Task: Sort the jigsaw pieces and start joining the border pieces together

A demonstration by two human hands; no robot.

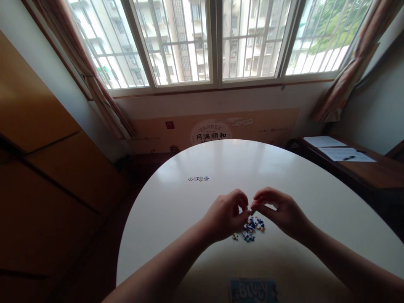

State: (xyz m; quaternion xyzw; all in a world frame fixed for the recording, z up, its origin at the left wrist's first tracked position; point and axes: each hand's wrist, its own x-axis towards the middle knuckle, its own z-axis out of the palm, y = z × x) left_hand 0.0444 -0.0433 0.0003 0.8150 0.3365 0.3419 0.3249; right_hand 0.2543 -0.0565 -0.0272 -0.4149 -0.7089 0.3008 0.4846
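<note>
My left hand (224, 215) and my right hand (282, 211) meet above the table, thumbs and fingers pinched. Between their fingertips is a small puzzle piece (253, 212), mostly covered by the fingers. Directly below lies a loose pile of puzzle pieces (250, 228), blue, white and dark, partly hidden by my left hand. Farther off to the left, several puzzle pieces (198, 179) lie in a short row.
The round white table (164, 219) fills the middle. A blue box (253, 290) lettered "Bluey" lies at its near edge, partly cut off. To the right, papers (345, 154) and a pen (349, 158) rest on a brown surface. Wooden cabinets (47, 176) stand left.
</note>
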